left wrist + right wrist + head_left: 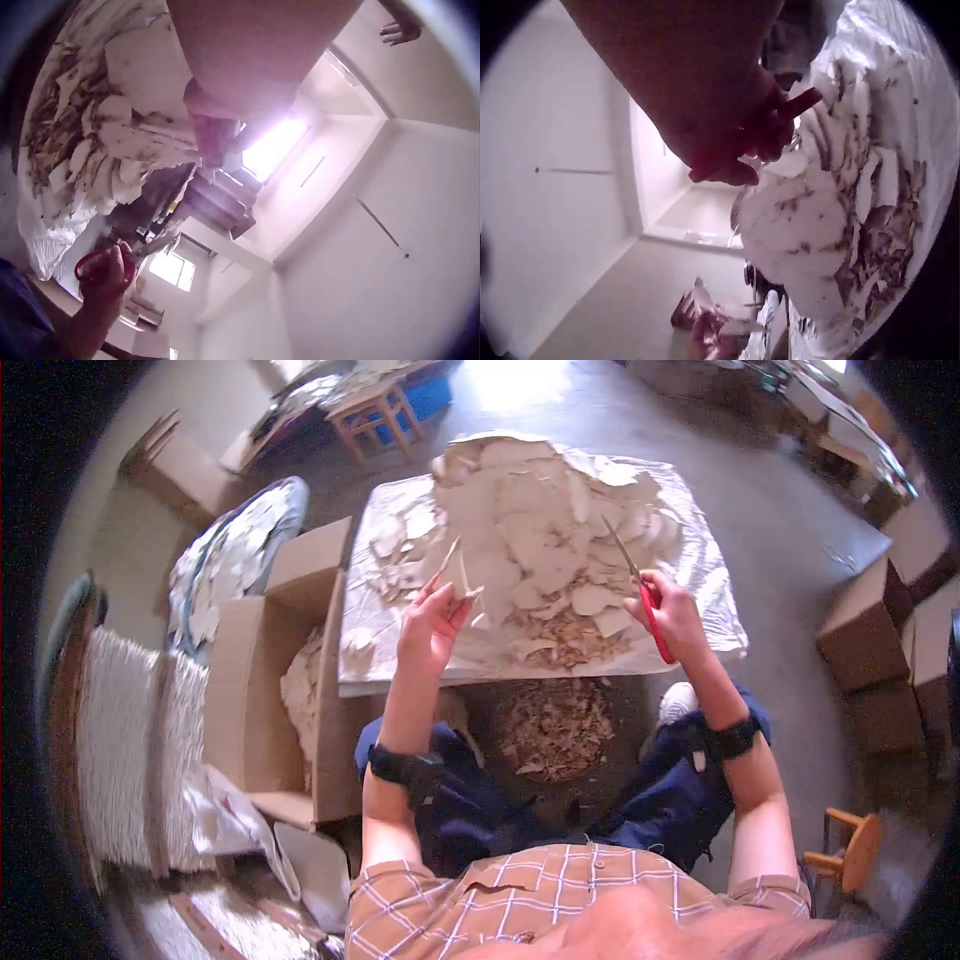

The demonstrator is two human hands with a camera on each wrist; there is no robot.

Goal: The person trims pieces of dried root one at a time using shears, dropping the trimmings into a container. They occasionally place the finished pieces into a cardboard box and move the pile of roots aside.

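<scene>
My left hand [430, 630] is raised over the near left of the pile and pinches a thin pale piece [463, 572] between thumb and fingers. The right wrist view catches this hand [705, 334] at the bottom, with a pale flat bit at its fingers. On the other side, my right hand [672, 622] grips scissors [654, 622] by their red handles, blades pointing away over the pile. Those red handles [96, 268] also appear low in the left wrist view. Beneath both hands spreads a heap of pale, flat, irregular pieces [530, 530], with small brownish scraps [560, 642] along its near edge.
White sheeting [715, 610] covers the low table under the heap. Between the person's legs sits a round mass of scraps [556, 730]. An open cardboard box [235, 700] stands at the left, more boxes [870, 620] at the right. A small wooden stool [855, 850] is at lower right.
</scene>
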